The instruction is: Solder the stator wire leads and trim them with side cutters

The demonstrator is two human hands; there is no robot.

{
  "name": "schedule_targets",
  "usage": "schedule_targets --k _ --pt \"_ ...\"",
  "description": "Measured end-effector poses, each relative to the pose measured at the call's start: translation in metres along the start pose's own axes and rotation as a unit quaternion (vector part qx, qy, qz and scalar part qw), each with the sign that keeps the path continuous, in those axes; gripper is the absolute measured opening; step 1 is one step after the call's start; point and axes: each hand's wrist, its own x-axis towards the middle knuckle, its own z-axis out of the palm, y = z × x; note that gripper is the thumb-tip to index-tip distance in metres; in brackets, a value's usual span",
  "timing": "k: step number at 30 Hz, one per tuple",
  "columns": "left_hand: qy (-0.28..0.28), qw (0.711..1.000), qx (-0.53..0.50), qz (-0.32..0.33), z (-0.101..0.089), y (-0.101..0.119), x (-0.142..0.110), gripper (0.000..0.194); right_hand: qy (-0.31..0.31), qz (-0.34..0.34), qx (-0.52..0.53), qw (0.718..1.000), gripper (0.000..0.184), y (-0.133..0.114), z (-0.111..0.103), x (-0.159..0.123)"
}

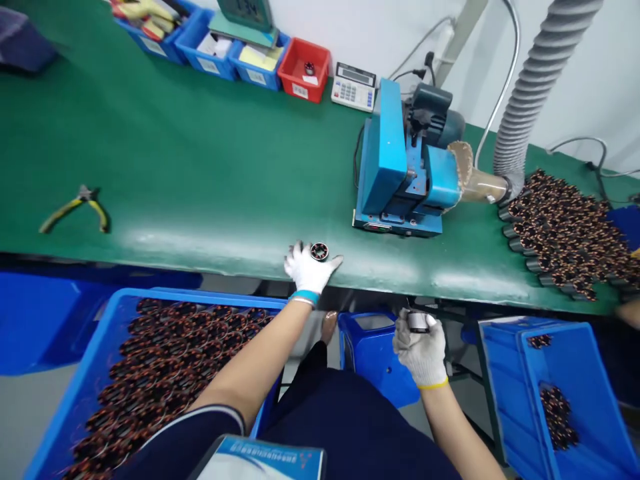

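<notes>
My left hand [309, 272], in a white glove, rests at the front edge of the green table with its fingers and thumb spread. A round motor stator with copper windings [319, 251] stands upright on the table between that thumb and the fingers; the hand does not look closed around it. In front of the table edge, above my lap, my right hand [423, 347] is gloved too. Its fingers and thumb grip a second stator [419, 322], turned on its side so that its silvery outer wall shows.
A blue machine [385, 160] with a grey duct [530, 87] stands right of centre. Many stators [565, 227] are piled farther right. Cutting pliers [83, 203] lie left. Blue crates [125, 293] [575, 360] flank me below the table. A red bin [290, 67] and calculator [354, 87] line the back.
</notes>
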Motion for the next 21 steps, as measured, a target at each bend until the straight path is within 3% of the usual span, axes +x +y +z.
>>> schedule_targets --k 2,4,8,12,14,17,21 --pt "-0.017 0.999 -0.044 -0.022 0.003 0.008 0.012 0.064 0.022 -0.017 -0.016 0.999 0.038 0.008 0.0 -0.005" --pt "-0.041 0.992 -0.107 -0.045 0.001 0.016 0.01 0.053 0.026 -0.031 -0.035 0.999 0.035 0.016 -0.001 -0.013" --pt "-0.142 0.947 -0.277 -0.08 -0.028 0.022 -0.039 0.057 0.012 -0.043 -0.09 0.995 0.036 0.034 -0.013 -0.045" --pt "-0.283 0.853 -0.426 -0.103 -0.083 0.012 -0.13 0.061 -0.003 -0.06 -0.153 0.986 0.036 0.06 -0.043 -0.084" --pt "-0.318 0.81 -0.478 -0.114 -0.111 0.0 -0.183 0.058 -0.007 -0.077 -0.183 0.98 0.036 0.075 -0.067 -0.102" --pt "-0.316 0.773 -0.534 -0.129 -0.153 -0.029 -0.262 0.051 -0.006 -0.1 -0.232 0.968 0.047 0.101 -0.112 -0.129" --pt "-0.258 0.756 -0.581 -0.157 -0.208 -0.081 -0.366 0.054 -0.01 -0.087 -0.309 0.947 0.058 0.14 -0.17 -0.174"
